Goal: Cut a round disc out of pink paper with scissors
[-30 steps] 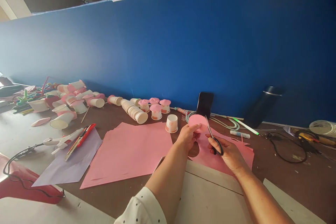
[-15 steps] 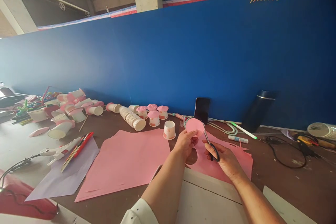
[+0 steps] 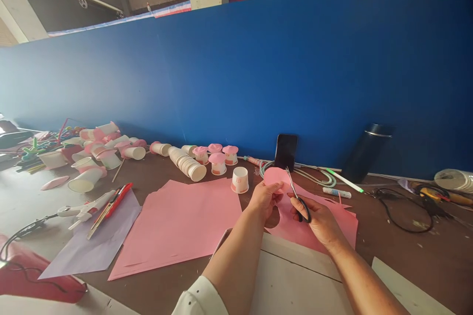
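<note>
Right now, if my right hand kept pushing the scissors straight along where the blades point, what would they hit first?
The right hand aims the black-handled scissors at the round pink paper piece held by the left hand; beyond that, probably the upright black phone.

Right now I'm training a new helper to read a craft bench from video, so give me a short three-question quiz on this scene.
1. True or false: the right hand holds scissors.
2. What does the left hand pinch? A) a paper cup B) a pink paper circle C) the glue stick
3. Fill in: the phone stands propped against the blue ____.

Key
1. True: its fingers are through the black handles, blades pointing up at the circle's edge.
2. B: the single upright cup stands untouched on the table, just left of that hand.
3. wall.
</note>
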`<state>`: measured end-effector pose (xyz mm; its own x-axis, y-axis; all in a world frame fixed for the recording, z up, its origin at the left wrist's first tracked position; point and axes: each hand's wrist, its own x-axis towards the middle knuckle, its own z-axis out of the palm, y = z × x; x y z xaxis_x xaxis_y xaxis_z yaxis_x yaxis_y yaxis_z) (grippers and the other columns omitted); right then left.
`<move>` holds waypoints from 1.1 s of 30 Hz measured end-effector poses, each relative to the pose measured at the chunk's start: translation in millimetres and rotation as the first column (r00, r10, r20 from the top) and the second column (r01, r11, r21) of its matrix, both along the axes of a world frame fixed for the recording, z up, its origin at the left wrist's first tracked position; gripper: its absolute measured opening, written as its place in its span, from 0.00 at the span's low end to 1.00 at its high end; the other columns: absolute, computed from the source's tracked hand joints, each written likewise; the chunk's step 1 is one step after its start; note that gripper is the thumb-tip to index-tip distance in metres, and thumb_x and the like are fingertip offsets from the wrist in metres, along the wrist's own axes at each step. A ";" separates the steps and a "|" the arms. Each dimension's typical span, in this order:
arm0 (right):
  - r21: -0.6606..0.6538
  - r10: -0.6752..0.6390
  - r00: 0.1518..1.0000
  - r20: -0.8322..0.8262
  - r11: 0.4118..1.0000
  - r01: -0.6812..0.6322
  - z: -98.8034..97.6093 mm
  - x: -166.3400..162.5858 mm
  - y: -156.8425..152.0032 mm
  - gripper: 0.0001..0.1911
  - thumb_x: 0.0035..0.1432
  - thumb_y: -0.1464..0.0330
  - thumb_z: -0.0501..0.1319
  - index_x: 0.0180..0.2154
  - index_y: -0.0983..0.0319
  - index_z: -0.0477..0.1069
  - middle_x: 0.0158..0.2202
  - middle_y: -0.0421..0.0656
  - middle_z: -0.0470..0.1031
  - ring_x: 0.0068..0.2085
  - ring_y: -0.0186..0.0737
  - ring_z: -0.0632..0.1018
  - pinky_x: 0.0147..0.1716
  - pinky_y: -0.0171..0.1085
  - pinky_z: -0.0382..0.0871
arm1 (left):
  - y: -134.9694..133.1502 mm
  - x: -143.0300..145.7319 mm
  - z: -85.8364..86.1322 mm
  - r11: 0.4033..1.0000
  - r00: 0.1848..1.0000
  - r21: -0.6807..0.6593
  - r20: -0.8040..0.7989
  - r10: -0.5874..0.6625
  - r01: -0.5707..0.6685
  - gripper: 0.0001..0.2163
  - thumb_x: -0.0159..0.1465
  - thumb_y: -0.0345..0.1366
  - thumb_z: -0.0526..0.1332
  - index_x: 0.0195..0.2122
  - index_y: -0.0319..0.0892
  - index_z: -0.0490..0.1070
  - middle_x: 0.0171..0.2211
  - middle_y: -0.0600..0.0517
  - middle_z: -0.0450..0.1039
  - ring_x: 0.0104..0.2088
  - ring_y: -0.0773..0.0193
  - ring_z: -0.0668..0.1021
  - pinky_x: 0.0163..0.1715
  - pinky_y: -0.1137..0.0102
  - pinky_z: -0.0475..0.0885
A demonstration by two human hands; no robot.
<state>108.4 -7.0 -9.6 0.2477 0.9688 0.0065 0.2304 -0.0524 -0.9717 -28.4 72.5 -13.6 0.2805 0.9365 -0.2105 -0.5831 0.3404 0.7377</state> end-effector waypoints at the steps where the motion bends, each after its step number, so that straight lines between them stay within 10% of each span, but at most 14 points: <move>1: -0.002 -0.001 1.000 0.005 1.000 0.001 -0.2 0.1 0.0 0.27 0.48 0.43 0.68 0.35 0.58 0.85 0.24 0.40 0.77 0.30 0.46 0.78 0.33 0.40 0.71 | -0.3 -0.2 0.7 1.000 1.000 -0.003 -0.003 -0.002 0.002 0.19 0.42 0.36 0.79 0.29 0.41 0.70 0.30 0.50 0.74 0.31 0.66 0.75 0.38 0.68 0.69; 33: -0.019 0.001 0.999 0.053 1.000 0.000 -0.2 3.4 0.0 0.29 0.52 0.43 0.68 0.44 0.59 0.86 0.25 0.40 0.76 0.32 0.44 0.76 0.35 0.39 0.69 | -1.5 -1.1 1.7 0.999 1.000 -0.036 -0.009 -0.018 0.018 0.16 0.45 0.34 0.78 0.30 0.40 0.72 0.29 0.50 0.74 0.29 0.68 0.73 0.33 0.72 0.69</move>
<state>111.7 -7.0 -9.7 0.2468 0.9691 0.0016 0.2815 -0.0701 -0.9570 -29.6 71.0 -12.0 0.2949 0.9231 -0.2467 -0.5696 0.3771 0.7303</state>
